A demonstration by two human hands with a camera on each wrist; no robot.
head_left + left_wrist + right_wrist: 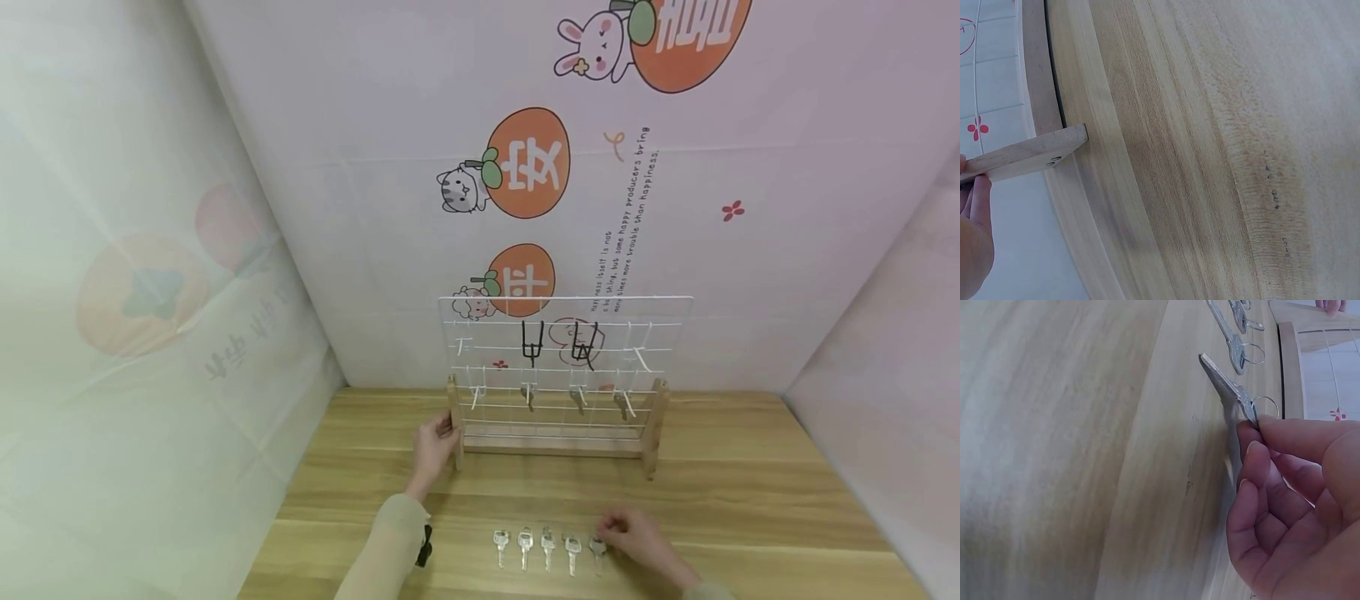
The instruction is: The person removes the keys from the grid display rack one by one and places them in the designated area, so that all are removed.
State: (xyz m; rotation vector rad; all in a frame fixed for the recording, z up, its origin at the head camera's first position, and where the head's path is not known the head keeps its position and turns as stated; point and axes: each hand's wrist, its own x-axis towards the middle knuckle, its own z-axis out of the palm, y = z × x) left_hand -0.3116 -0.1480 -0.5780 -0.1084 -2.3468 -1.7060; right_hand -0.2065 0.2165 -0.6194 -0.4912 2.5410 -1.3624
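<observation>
A white wire grid rack (pixel 566 297) stands on the table in wooden supports. My left hand (pixel 433 448) holds its left wooden post (pixel 1029 153), thumb and fingers on either side. In front of the rack, my right hand (pixel 636 533) pinches the head of a silver key (pixel 1244 403) between thumb and forefinger. A small ring hangs from that key, and its blade tilts up off the table in the right wrist view. Several more keys (pixel 526 546) lie in a row to the left of it, blades pointing toward me.
White hooks (pixel 477 396) and two black hooks (pixel 532 342) are fixed on the grid. Keys (pixel 621 404) hang from some lower hooks. A black object (pixel 424 548) shows beside my left sleeve. Printed cloth walls (pixel 375 208) enclose the wooden table (pixel 735 483).
</observation>
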